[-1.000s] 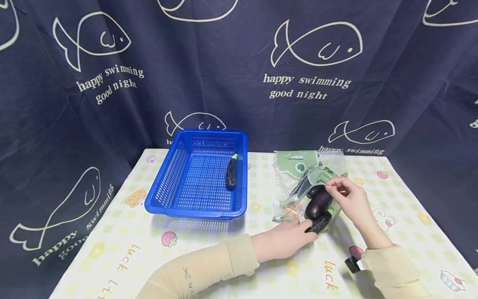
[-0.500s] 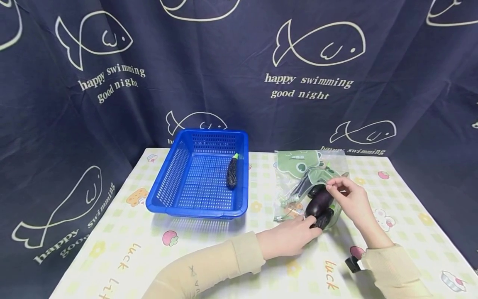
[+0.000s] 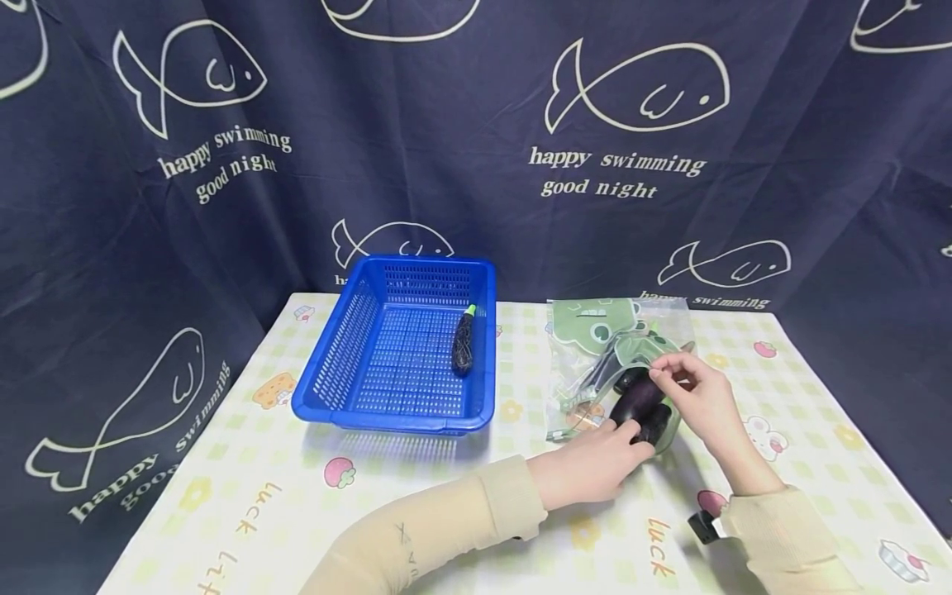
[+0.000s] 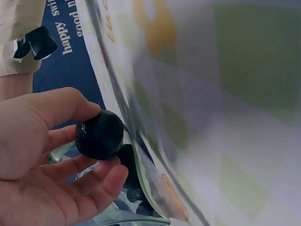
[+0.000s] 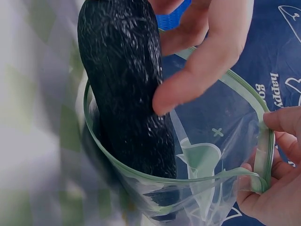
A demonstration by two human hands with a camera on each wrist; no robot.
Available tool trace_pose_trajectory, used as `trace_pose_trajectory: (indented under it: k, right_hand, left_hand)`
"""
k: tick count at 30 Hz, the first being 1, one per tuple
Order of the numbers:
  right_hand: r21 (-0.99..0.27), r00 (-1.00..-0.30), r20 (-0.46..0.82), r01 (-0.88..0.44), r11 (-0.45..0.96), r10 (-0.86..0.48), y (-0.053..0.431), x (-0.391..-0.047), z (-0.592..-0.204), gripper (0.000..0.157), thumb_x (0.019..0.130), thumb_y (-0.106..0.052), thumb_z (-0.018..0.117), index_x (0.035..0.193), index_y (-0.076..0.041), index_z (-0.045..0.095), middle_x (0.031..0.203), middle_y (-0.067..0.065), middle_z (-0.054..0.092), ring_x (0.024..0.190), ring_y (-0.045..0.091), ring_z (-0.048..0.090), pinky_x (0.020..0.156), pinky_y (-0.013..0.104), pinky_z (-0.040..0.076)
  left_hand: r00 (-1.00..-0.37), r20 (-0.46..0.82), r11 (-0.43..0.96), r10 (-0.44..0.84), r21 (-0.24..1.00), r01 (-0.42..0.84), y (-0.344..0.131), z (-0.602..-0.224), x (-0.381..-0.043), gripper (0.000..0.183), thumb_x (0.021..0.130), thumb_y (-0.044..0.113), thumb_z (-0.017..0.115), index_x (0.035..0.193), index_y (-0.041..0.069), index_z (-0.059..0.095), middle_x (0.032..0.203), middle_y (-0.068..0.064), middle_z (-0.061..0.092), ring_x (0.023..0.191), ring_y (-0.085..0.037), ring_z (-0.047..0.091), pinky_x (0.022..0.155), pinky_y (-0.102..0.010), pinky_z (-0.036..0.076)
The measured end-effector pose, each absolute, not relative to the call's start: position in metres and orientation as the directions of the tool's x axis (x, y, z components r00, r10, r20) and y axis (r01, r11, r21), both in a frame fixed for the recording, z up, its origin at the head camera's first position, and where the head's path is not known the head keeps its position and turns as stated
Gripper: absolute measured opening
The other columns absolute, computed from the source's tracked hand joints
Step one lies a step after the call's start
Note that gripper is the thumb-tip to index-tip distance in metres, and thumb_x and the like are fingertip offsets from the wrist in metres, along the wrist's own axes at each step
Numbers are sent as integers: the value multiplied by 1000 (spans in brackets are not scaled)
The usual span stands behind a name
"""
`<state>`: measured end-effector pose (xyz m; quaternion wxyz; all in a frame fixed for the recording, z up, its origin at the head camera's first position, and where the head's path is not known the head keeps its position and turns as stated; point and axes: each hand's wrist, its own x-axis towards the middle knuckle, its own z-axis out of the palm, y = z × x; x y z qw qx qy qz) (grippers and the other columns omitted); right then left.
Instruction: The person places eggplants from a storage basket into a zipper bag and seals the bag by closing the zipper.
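Observation:
My left hand (image 3: pixel 595 464) grips a dark, wrinkled eggplant (image 5: pixel 124 84) by its rounded end. In the right wrist view this eggplant's lower part is inside the mouth of a clear zip bag (image 5: pixel 268 136). My right hand (image 3: pixel 702 405) pinches the bag's rim at the right side of the opening. A smooth purple eggplant (image 3: pixel 636 400) lies at the bag mouth, beside the held one. More dark shapes show through the green-printed plastic, partly hidden. In the left wrist view the held eggplant (image 4: pixel 99 135) is seen end-on between thumb and fingers.
Left of the bag stands a blue perforated basket (image 3: pixel 394 426), with one dark eggplant (image 3: pixel 463 343) along its right side. The table has a checked, printed cloth (image 3: pixel 245 463). Behind it hangs a dark blue curtain (image 3: pixel 446 124) with fish drawings.
My left hand has moved right and slightly forward, pushing the wrinkled eggplant deeper into the bag's mouth. The right hand keeps its place on the rim.

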<state>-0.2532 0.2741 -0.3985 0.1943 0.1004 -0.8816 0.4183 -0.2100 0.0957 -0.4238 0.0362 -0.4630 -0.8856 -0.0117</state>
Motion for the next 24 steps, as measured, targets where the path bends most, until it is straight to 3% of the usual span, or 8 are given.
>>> trace_pose_trajectory:
  k: [24]
  right_hand:
    - [-702, -902, 431, -346, 623, -15, 271, -250, -399, 8, 86, -10, 66, 92, -4, 66, 72, -16, 56, 66, -7, 53, 63, 7, 43]
  left_hand:
    - [-629, 57, 631, 775, -39, 775, 110, -424, -214, 45, 79, 34, 74, 118, 27, 54, 112, 5, 48, 87, -11, 48, 64, -20, 46]
